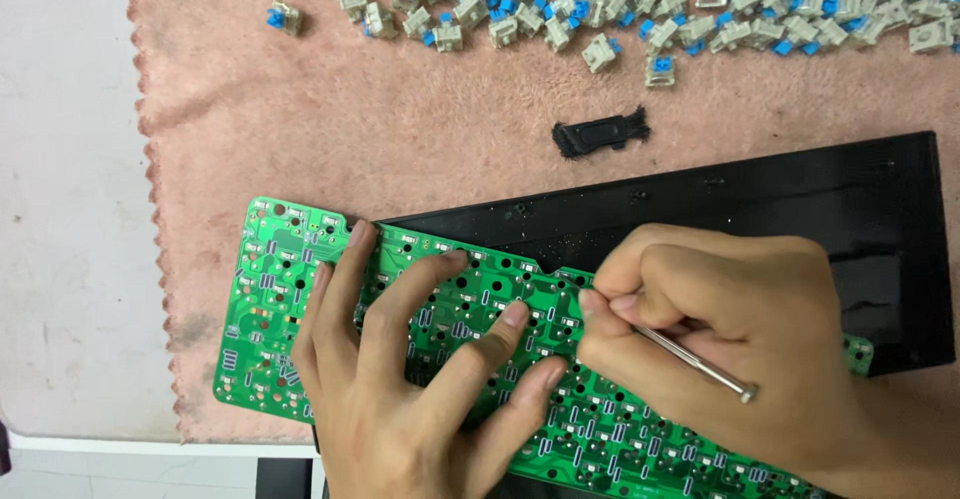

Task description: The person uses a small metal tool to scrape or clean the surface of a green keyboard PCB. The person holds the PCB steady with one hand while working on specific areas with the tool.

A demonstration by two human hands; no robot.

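A green keyboard circuit board (262, 299) lies tilted across a black keyboard case (800, 209) on a pink towel. My left hand (400, 379) presses flat on the board, fingers spread over its left and middle part. My right hand (740, 339) is closed around a thin metal tool (695, 361), its tip hidden under my fingertips where they meet the board's upper edge. The tool's blunt end sticks out toward the lower right.
Several loose key switches with blue stems (600, 9) lie scattered along the top of the pink towel (400, 119); one switch (283, 18) sits apart at the left. A small black fuzzy-edged piece (600, 134) lies above the case. A pale tabletop (60, 209) shows at left.
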